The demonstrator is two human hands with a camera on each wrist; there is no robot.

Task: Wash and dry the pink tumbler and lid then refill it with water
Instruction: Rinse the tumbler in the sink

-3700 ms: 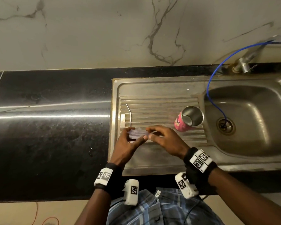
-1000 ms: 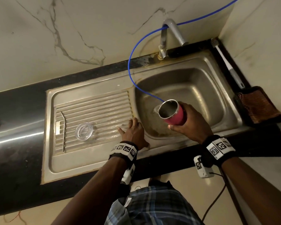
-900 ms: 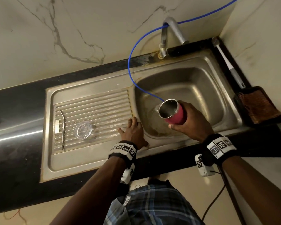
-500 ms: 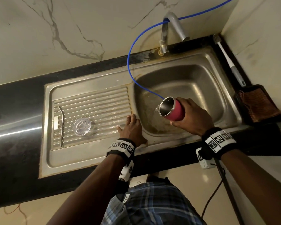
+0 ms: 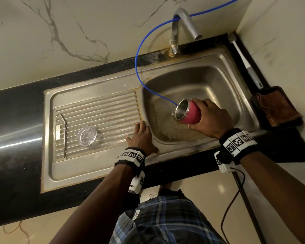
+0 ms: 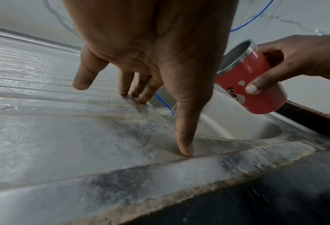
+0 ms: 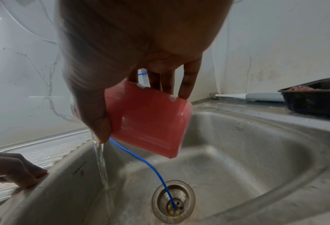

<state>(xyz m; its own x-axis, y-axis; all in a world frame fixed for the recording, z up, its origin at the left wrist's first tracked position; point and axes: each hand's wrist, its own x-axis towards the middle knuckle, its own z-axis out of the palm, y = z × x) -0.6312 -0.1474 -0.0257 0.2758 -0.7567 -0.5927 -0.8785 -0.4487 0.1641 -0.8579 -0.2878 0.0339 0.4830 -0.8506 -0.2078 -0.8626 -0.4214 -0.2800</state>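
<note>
The pink tumbler [image 5: 190, 113] is gripped by the right hand [image 5: 209, 118] and tipped over the sink basin [image 5: 218, 81], water being poured out beside a blue tube [image 5: 136, 55] run to the drain. The left hand [image 5: 141, 136] is laid flat, fingers spread, on the drainboard [image 5: 99, 110]. The clear lid [image 5: 87, 136] and a bent straw [image 5: 64, 131] are left on the drainboard; a brush [image 5: 245, 62] and cloth tray [image 5: 276, 104] are kept right of the basin.

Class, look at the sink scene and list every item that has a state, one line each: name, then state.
pink tumbler: lidless, tipped on its side over the basin, water pouring out
lid: off, lying on the drainboard
right hand: grips the tumbler
left hand: flat, fingers touching the drainboard
tap: no water seen running
blue tube: runs from the tap down into the drain
brush: lying on the counter
</note>
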